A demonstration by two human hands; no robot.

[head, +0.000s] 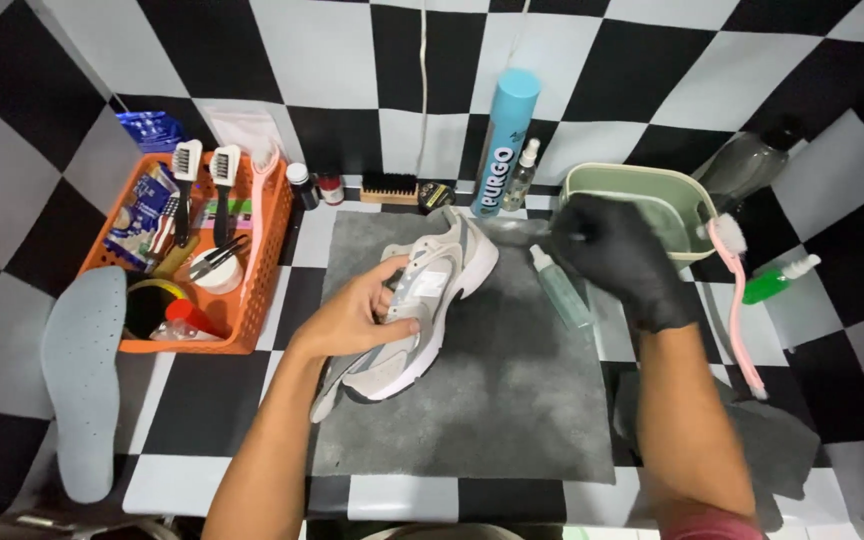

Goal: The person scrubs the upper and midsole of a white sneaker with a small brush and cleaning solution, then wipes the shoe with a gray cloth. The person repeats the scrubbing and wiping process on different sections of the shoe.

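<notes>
where the checkered table (pixel 202 400) fills the frame, a grey mat (pixel 512 400) covers its centre, and on the mat lies a grey and white sneaker (pixel 432 290), toe toward the upper middle. the orange basket (pixel 252 300) at the upper left holds brushes and jars, with a grey insole (pixel 87 380) lying below it. a green basin (pixel 677 195) sits at the upper right beside a tall blue spray can (pixel 500 140). the bare left hand (pixel 357 320) grips the sneaker's side, fingers curled around it. the black-gloved right hand (pixel 617 255) hovers closed near the basin; whether it pinches anything i cannot tell. a small spray bottle (pixel 562 290) lies just beside it.
</notes>
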